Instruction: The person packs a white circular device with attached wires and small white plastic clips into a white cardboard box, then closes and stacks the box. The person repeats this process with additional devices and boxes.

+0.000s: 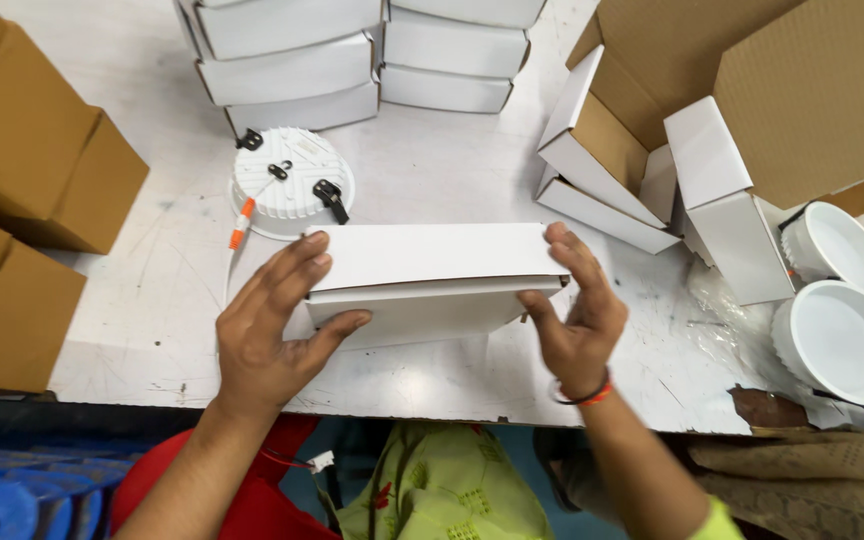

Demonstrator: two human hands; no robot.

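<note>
Flat white carton lying with long axis left to right near the table front edge, flap side facing the body. Left hand and right hand clamped on opposite ends, fingers on top, thumbs underneath. Contents hidden. Large brown box beyond, holding open white cartons.

2 hands show: the left hand and the right hand. Between them is 1 white box. Beyond it, 6 closed white boxes make 2 stacks, 3 in each. To the right are 3 open white boxes. 3 round lamps show: 1 ribbed lamp lying face down and 2 lamps lying face up. At the left are 3 brown cartons, and 1 large open carton stands at upper right.
</note>
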